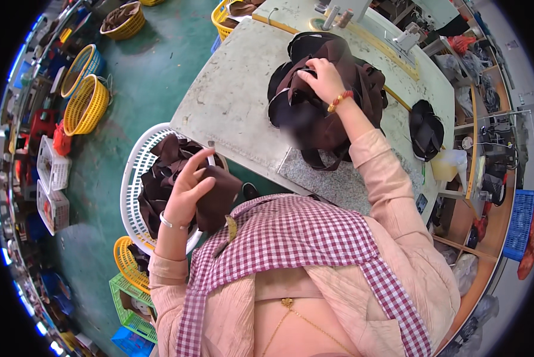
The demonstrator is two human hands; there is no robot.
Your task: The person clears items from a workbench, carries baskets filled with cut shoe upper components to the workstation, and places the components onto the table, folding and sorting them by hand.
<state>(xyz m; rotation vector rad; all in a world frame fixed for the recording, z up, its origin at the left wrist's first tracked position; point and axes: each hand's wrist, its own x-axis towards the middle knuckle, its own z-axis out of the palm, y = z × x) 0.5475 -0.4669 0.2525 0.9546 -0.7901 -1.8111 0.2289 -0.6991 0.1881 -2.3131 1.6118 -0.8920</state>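
Note:
My left hand (186, 193) is over the white basket (130, 184), its fingers and thumb spread apart. Beside and below the thumb is a flat brown fabric piece (220, 196); whether the hidden fingers touch it I cannot tell. More brown fabric pieces (160, 178) lie heaped in the basket. On the table, my right hand (326, 83) reaches onto a bulky pile of dark brown and black sewn fabric pieces (362, 83), its bent fingers and thumb closed on an edge of one piece. The pile's lower front is partly blurred.
A pale worktable (231, 101) carries a sewing machine (407, 38), thread spools (332, 18) and a small black bundle (426, 131). Yellow baskets (87, 107) and white crates (52, 163) stand on the green floor at left. Wooden shelves (481, 238) with bags line the right.

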